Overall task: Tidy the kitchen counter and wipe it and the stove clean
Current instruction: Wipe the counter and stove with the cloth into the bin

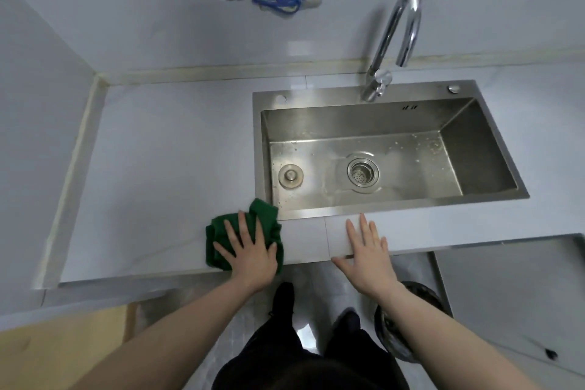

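Head: left hand (250, 250) flat on bunched cloth (218, 231).

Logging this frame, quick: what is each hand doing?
Left hand: open, pressing flat on the green cloth.
Right hand: open, flat on the counter edge, holding nothing.

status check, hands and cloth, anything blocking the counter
Left hand flat, pressing green cloth on counter near sink corner. Right hand open, flat on counter edge. Nothing in the wiping path.
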The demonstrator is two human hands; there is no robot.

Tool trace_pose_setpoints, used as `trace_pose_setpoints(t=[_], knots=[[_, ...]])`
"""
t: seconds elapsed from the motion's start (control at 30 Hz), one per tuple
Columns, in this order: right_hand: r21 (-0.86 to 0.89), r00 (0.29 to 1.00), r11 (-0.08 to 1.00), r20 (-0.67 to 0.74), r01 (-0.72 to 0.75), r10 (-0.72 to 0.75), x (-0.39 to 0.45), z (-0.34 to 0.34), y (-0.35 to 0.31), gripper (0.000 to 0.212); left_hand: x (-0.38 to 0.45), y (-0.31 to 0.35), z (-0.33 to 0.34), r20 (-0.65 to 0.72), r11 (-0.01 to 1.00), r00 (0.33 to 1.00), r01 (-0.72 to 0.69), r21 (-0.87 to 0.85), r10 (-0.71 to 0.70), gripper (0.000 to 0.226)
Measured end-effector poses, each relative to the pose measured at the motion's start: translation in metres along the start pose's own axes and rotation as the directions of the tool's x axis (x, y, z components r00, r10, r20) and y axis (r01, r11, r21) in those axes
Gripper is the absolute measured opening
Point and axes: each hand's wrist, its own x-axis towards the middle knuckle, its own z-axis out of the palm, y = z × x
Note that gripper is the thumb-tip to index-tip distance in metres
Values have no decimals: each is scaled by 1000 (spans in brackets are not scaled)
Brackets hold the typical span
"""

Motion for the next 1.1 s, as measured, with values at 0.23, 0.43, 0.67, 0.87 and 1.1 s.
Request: trace_pose_setpoints(t=[0.23,0.43,0.67,0.87,1.1], knots=[[15,997,997,33,-74,73,-9,-23,77,85,-14,72,23,1,1000,1000,-23,5,23,76],[70,992,990,22,-125,124,-27,-50,172,84,-28,188,53,22,994,994,-105,34,104,75],[99,985,983,-59,-155,161,-55,-87,317,88,-36,320,86,44,984,985,-168,66,165,76],[177,963,953,-67,-248,263,-68,-107,392,85,-36,396,103,78,977,980,-189,98,182,79],[243,920,900,-66,-362,388,-62,-114,434,86,-36,470,126,122,870,894,-448,205,431,81]])
